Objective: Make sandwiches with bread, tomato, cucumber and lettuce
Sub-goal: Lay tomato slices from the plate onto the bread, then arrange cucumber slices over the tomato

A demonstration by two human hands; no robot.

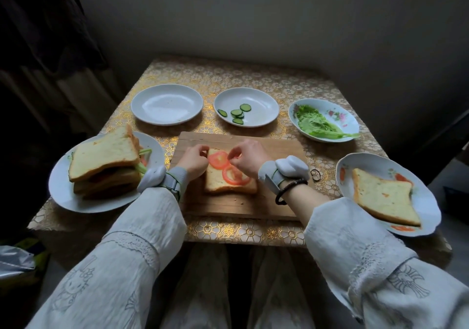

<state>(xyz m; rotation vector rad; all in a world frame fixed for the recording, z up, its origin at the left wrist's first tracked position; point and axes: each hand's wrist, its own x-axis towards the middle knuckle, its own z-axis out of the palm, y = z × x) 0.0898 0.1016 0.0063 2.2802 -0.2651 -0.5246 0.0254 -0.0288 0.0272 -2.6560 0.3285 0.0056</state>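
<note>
A bread slice (228, 185) lies on the wooden cutting board (281, 148) with two tomato slices on it, one at the top (218, 160) and one lower right (234, 176). My left hand (194, 158) pinches the left edge of the top tomato slice with curled fingers. My right hand (248, 159) pinches at that slice's right edge, just above the lower slice. Several cucumber slices (238, 112) lie on a white plate (265, 107). Lettuce (317, 125) fills a flowered bowl (349, 120).
A stack of made sandwiches (104, 161) sits on a plate (61, 189) at the left. One bread slice (384, 196) lies on a plate (430, 201) at the right. An empty white plate (166, 105) stands at the back left. A small dark ring (316, 173) lies beside the board.
</note>
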